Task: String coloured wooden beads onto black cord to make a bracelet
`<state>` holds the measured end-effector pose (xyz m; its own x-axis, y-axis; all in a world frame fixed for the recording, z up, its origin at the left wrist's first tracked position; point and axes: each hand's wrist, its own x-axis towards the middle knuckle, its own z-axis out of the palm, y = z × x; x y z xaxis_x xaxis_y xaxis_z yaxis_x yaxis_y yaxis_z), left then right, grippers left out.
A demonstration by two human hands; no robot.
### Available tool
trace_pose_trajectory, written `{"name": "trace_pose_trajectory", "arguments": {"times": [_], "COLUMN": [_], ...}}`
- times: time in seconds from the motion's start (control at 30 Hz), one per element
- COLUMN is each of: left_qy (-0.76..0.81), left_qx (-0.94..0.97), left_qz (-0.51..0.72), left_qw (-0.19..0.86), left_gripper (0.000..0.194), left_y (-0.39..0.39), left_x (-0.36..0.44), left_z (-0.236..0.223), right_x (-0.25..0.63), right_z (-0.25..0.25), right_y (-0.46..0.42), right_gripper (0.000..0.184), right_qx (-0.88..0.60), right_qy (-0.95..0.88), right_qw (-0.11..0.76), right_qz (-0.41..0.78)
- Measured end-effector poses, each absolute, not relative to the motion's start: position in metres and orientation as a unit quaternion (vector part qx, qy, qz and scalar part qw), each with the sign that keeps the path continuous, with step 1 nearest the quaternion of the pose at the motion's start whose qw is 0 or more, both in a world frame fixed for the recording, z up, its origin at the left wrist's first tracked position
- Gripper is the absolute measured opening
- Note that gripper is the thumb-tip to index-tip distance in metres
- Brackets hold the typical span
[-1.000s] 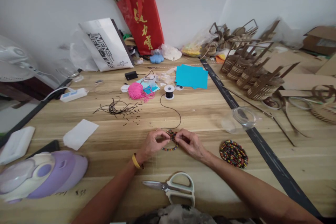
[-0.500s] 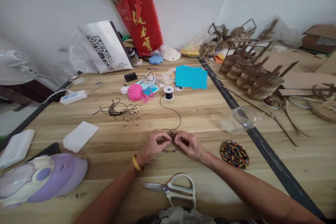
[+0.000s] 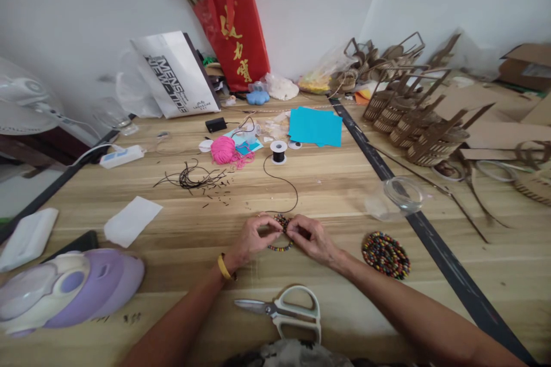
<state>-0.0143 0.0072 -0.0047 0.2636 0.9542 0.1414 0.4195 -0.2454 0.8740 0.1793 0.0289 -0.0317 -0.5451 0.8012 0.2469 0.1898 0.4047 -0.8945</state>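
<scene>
Both hands meet at a string of small multicoloured beads, which hangs in a loop between them over the table. My left hand pinches it with thumb and forefinger; a yellow bangle circles that wrist. From the other side my right hand pinches the strand close to the left fingertips. Exactly what lies between the fingertips is too small to make out. A black cord curves from a white spool down to the hands. Nearer me lie scissors with pale handles, partly spread.
Right of my hands sits a coiled pile of beads, with a clear plastic container beyond. Black cord pieces, pink yarn and blue sheets lie further back. A purple-and-white device stands left; woven baskets stand right.
Both hands keep the same pinch with barely any movement. The whole view has shifted slightly.
</scene>
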Motion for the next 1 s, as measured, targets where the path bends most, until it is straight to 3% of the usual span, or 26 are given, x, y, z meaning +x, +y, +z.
{"name": "trace_pose_trajectory", "arguments": {"times": [1.0], "left_qy": [0.495], "left_qx": [0.695], "left_qz": [0.349], "left_qw": [0.387], "left_gripper": [0.006], "left_y": [0.007], "left_x": [-0.0133], "left_z": [-0.0028], "right_x": [0.1783], "right_z": [-0.0329], "right_y": [0.0292], "right_gripper": [0.015], "right_qx": [-0.324], "right_qy": [-0.761], "right_qw": [0.349], "right_qz": [0.441]}}
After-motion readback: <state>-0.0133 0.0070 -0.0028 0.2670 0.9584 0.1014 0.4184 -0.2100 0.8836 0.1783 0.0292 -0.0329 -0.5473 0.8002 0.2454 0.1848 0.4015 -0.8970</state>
